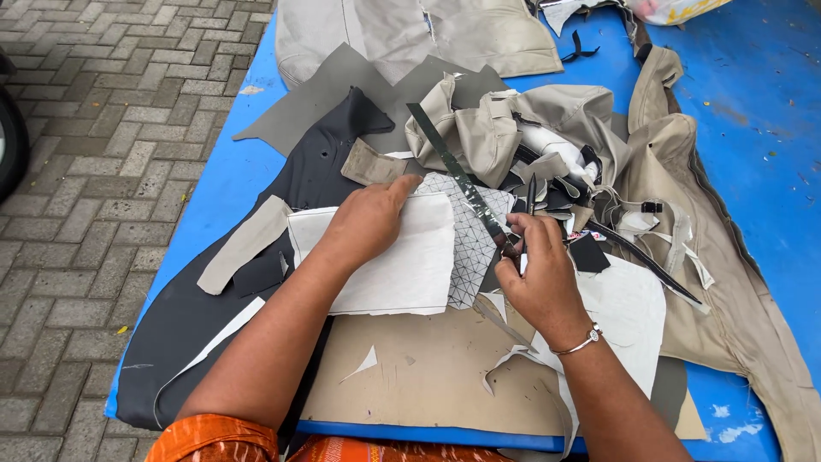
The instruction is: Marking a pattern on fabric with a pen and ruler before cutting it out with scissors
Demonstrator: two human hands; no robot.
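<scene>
My left hand (368,221) lies flat, fingers apart, on a white fabric sheet (402,265) that covers a quilted white piece (469,248) with a diamond pattern. In my right hand (537,272) is a pair of dark scissors (528,205), points upward, next to the quilted piece's right edge. A thin dark green strip (453,171) runs diagonally from the beige heap down to my right hand. A silver bracelet (577,344) circles my right wrist.
A blue table (753,103) carries a beige fabric heap (513,128), grey sheets (325,98), a large black leather piece (188,316), a brown cardboard sheet (419,376) and loose scraps. Brick paving (94,171) lies left of the table's edge.
</scene>
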